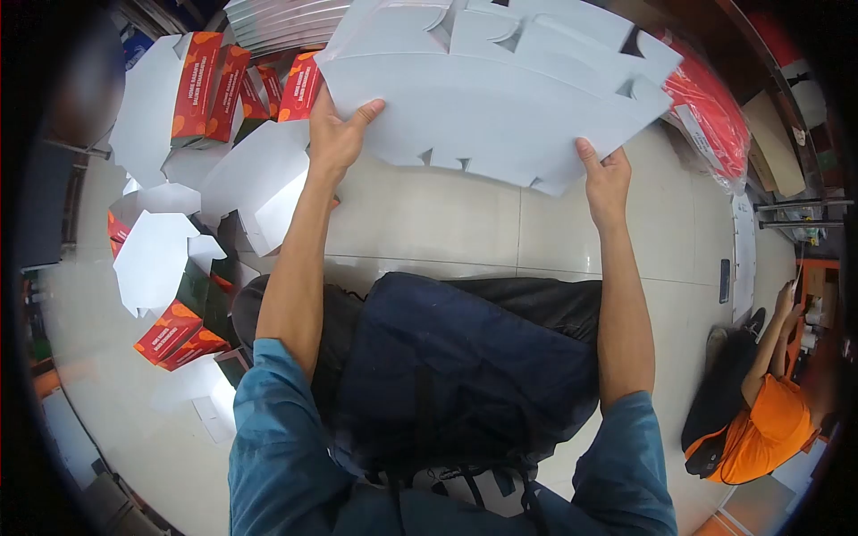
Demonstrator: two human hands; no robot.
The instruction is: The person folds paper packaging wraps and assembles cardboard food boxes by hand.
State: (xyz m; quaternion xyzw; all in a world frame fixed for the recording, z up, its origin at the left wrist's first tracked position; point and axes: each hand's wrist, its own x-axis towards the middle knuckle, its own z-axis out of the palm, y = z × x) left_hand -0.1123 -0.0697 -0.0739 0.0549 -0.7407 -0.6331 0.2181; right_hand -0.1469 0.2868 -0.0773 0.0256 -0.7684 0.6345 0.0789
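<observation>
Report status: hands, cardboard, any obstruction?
Left hand and right hand gripping. Slotted white cardboard sheet unfolded, held near both ends. No obstruction visible; red-printed cartons clustered leftward.

At 12 o'clock the white cardboard [509, 98] runs past the top edge, hiding most fingers of the left hand [338, 138] at 11 and the right hand [608, 183] at 2. It also covers part of the red bundle [715, 116] at 2. Lettering on the red boxes [198, 80], towards 10, is too small to read surely. At 6, dark blue cloth [465, 366] hides much of the legs [545, 299]. The orange-shirted person's [769, 429] head, at 4, is blurred.
</observation>
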